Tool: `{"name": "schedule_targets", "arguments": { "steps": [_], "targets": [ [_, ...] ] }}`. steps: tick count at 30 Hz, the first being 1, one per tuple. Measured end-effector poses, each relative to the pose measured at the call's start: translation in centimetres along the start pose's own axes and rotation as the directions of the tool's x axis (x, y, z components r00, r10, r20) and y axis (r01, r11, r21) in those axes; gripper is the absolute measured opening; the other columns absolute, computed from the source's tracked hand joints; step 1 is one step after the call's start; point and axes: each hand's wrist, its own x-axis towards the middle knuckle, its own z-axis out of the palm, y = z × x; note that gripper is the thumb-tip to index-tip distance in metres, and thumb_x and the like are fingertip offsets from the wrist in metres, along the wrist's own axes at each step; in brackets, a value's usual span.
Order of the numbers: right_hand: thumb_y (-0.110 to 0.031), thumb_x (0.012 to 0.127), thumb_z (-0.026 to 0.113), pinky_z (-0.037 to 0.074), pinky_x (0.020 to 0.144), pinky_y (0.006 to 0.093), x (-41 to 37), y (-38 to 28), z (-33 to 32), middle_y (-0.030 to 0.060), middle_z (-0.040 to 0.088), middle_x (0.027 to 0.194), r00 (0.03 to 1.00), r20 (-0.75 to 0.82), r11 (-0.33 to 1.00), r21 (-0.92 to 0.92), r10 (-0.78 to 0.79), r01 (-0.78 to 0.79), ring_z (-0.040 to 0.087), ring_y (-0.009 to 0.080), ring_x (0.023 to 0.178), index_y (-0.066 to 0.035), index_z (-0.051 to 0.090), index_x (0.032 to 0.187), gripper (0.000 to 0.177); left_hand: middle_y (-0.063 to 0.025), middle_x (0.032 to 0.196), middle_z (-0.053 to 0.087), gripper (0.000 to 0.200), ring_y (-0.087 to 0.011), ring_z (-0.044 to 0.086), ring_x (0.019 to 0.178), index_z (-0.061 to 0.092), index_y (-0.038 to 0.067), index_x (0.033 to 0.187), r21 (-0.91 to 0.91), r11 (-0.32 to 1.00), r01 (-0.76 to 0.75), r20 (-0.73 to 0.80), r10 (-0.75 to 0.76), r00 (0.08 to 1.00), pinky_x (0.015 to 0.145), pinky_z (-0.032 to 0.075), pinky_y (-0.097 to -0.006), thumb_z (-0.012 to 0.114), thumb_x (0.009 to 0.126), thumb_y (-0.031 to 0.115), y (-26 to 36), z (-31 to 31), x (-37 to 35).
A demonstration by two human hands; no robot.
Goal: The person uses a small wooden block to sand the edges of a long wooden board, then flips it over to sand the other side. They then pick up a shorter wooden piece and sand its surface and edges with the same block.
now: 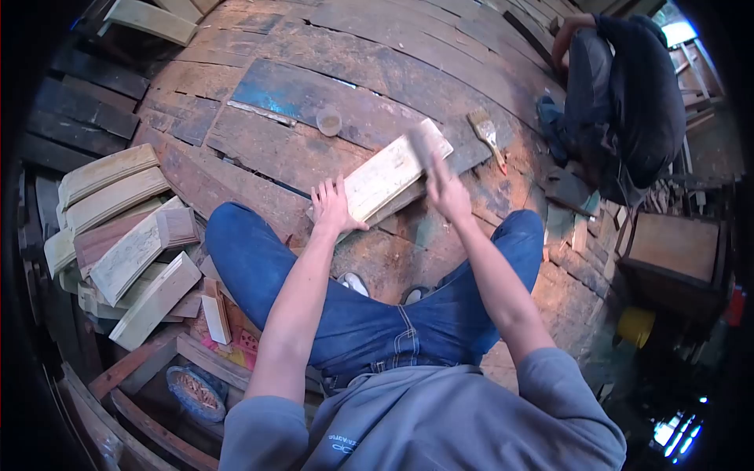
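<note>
A pale wooden board (385, 182) lies slantwise on a darker plank (463, 163) in front of me. My left hand (331, 208) grips its left end, the thumb along the near edge and the fingers spread toward the far side. Over the right part of the board, my right hand (448, 192) is closed around a flat greyish tool (421, 147). Motion blurs this tool, so its exact kind does not show. A paintbrush (488, 137) with a red-tipped handle rests on the floor to the right. Beyond the board stands a small clear cup (329, 121).
Stacked shaped wood pieces (129, 212) lie at my left. Below them, a blue bowl (196, 392) of shavings sits by a wooden frame (141, 428). Another person (628, 102) crouches at upper right. A wooden box (674, 247) and yellow container (635, 326) stand at right.
</note>
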Motion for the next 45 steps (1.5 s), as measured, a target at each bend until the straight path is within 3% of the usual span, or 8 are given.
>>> {"name": "schedule_targets", "arguments": {
  "steps": [3,8,12,18,26,33,38,45],
  "targets": [
    [-0.035,0.096,0.058,0.055,0.086,0.0576,0.0,-1.5,0.6,0.0325,0.065,0.113,0.971,0.023,0.965,0.106,0.238,-0.239,0.068,0.0502,0.092,-0.033,0.021,0.162,0.075,-0.0238,0.154,0.029,0.154,-0.0414,0.026,0.147,0.011,0.003,0.157,0.03,0.997,0.069,0.082,-0.071,0.994,0.122,0.016,-0.0597,0.099,0.042,0.057,0.4,0.4,0.8],
    [-0.036,0.095,0.059,0.053,0.092,0.0592,-3.2,-4.0,0.7,0.0316,0.066,0.109,0.902,0.355,0.964,-0.012,-0.244,0.266,0.066,0.0522,0.096,-0.043,0.019,0.16,0.076,-0.0241,0.155,0.027,0.158,-0.0438,0.024,0.146,0.007,0.005,0.159,0.066,0.995,0.07,0.134,-0.079,0.988,0.121,0.017,-0.0617,0.101,0.041,0.053,-0.1,0.1,1.3],
    [-0.036,0.092,0.061,0.053,0.09,0.0581,1.2,-1.4,0.8,0.0308,0.068,0.105,0.999,0.018,0.981,0.188,0.038,-0.041,0.067,0.0507,0.098,-0.04,0.027,0.159,0.075,-0.0243,0.152,0.028,0.156,-0.0463,0.031,0.139,0.007,0.008,0.16,0.025,0.999,0.04,0.021,-0.04,0.999,0.117,0.026,-0.0621,0.103,0.041,0.039,0.3,0.4,0.0],
    [-0.039,0.091,0.065,0.053,0.096,0.05,2.4,-2.9,-0.3,0.0347,0.067,0.115,0.951,-0.009,0.867,0.413,0.309,-0.278,0.066,0.0494,0.107,-0.012,0.019,0.162,0.089,-0.0237,0.15,0.03,0.148,-0.0471,0.036,0.133,0.014,0.013,0.16,-0.059,0.998,0.0,-0.063,-0.004,0.998,0.109,0.04,-0.0597,0.102,0.041,0.021,1.1,0.2,-0.9],
    [-0.04,0.086,0.076,0.054,0.091,0.0456,3.3,-1.1,-2.0,0.0268,0.07,0.114,0.969,-0.084,0.852,0.497,0.233,-0.162,0.069,0.0403,0.107,0.001,0.057,0.127,0.061,-0.0236,0.141,0.05,0.122,-0.0452,0.05,0.128,0.035,0.012,0.153,-0.164,0.985,-0.062,0.052,0.071,0.996,0.11,0.045,-0.0522,0.098,0.051,0.032,1.3,-6.1,-1.3],
    [-0.027,0.08,0.079,0.05,0.095,0.0478,-1.9,-1.1,-2.7,0.0263,0.063,0.115,0.992,-0.12,0.927,0.375,0.034,0.014,0.062,0.0423,0.11,0.004,0.058,0.118,0.053,-0.0247,0.135,0.055,0.106,-0.042,0.053,0.128,0.044,0.011,0.149,-0.374,0.922,-0.102,0.062,0.135,0.989,0.109,0.046,-0.0468,0.092,0.058,0.038,-0.4,-6.9,-1.1],
    [-0.019,0.079,0.076,0.045,0.11,0.0459,-2.4,-2.0,-2.7,0.0283,0.056,0.14,0.993,-0.046,0.873,0.472,-0.113,0.121,0.054,0.0428,0.131,-0.014,0.026,0.161,0.096,-0.024,0.135,0.055,0.108,-0.0402,0.053,0.13,0.041,0.007,0.15,-0.377,0.919,-0.112,0.028,0.132,0.991,0.11,0.045,-0.0454,0.093,0.059,0.035,-0.7,-6.7,-2.1],
    [-0.016,0.085,0.075,0.04,0.115,0.04,-2.0,-2.8,-5.0,0.0188,0.05,0.153,0.996,-0.062,0.808,0.582,-0.062,0.087,0.049,0.0342,0.14,-0.02,0.029,0.162,0.09,-0.0236,0.143,0.052,0.113,-0.0352,0.052,0.132,0.039,0.001,0.149,-0.738,0.649,-0.183,-0.026,0.245,0.969,0.112,0.042,-0.0431,0.097,0.06,0.039,-1.5,-4.9,-0.7]
  ]
}}
